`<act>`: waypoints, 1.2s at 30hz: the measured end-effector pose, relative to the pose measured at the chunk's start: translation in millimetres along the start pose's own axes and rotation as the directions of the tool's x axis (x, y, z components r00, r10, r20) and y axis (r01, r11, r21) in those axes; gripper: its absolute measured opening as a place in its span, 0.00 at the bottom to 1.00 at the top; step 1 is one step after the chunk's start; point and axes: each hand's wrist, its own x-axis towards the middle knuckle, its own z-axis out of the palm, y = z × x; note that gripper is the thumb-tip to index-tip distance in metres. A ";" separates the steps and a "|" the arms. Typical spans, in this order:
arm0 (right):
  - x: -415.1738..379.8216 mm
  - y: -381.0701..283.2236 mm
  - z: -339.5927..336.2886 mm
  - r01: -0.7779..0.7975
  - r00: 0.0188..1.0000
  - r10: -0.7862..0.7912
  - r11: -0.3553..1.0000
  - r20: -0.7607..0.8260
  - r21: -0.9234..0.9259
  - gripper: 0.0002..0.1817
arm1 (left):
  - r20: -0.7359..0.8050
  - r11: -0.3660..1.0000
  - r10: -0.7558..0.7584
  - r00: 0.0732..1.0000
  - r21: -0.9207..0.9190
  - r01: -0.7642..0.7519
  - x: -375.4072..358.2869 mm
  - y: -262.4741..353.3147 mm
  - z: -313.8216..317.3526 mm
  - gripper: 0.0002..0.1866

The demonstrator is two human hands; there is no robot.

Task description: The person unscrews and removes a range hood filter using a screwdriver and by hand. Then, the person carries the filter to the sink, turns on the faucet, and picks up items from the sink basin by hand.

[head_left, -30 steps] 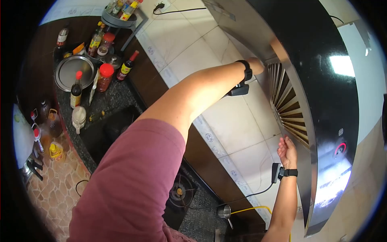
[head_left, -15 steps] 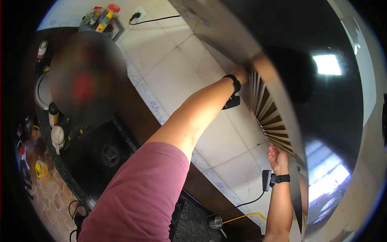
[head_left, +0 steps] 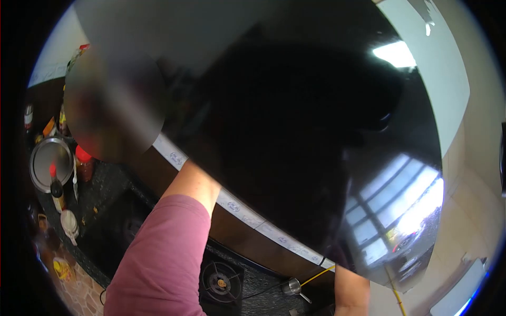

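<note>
Behind everything stands a kitchen wall, where a narrow white tile border with blue motifs (head_left: 232, 206) slants above a dark speckled stone counter (head_left: 258, 275) that carries a round black gas burner (head_left: 221, 283) and a small shiny metal pot with a handle (head_left: 291, 287). Over these hangs the broad, glossy black panel of a range hood (head_left: 269, 126), filling the upper middle of the view; its long lower edge runs from upper left to lower right, roughly along the tile border. From the person's arms, the panel lies upward in the view and in front. The left arm in a short plum-coloured sleeve (head_left: 163, 247) goes behind the middle stretch of that edge, while the bare right forearm (head_left: 352, 292) goes behind its lower right end. The panel hides both hands, so whether they are spread, closed or holding anything, and which is nearer the hood's hidden side, I cannot tell.
</note>
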 end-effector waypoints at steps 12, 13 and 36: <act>-31.2 19.4 7.5 -0.030 0.997 0.036 0.996 -0.063 0.086 0.27 | 0.044 0.983 -0.116 0.992 -0.138 0.121 -14.2 -9.2 -8.7 0.13; -33.3 21.5 9.1 -0.035 0.997 0.041 0.995 -0.066 0.092 0.27 | 0.047 0.980 -0.122 0.991 -0.150 0.127 -17.9 -7.5 -10.9 0.13; -53.1 66.0 66.4 -0.031 0.995 0.064 0.927 -0.074 0.373 0.33 | 0.089 0.852 -0.253 0.963 -0.451 0.266 -47.7 -55.2 -18.5 0.13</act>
